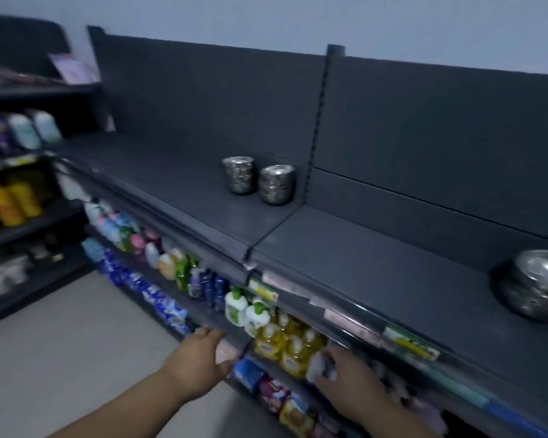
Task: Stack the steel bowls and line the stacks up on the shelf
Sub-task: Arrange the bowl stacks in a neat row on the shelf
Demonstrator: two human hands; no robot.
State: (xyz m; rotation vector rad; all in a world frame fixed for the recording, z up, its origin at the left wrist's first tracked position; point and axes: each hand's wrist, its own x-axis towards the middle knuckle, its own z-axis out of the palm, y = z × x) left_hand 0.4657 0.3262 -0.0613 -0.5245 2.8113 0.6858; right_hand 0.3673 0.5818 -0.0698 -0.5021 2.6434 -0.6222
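On the dark top shelf [171, 175], two stacks of steel bowls [238, 175] [277, 184] stand just beside each other near the upright post [321, 128]. A wider stack [538, 284] sits well apart at the right edge. Down by the soap bottles [285, 346], the left hand [200, 354] is relaxed, fingers loosely straight. The right hand [345, 374] touches a blurred pale bottle [318, 365]; its grip cannot be told.

Pale blue-grey plain wall [266, 14] spans 11 to 2 o'clock. Below it runs the dark grey metal shelving unit [203, 99] with flat back panels. Its black slotted upright post [321, 121] stands at 12 o'clock. Second dark rack [29, 226]: 9 o'clock. Light beige smooth floor [60, 343]: 8 o'clock. Lighting is dim.
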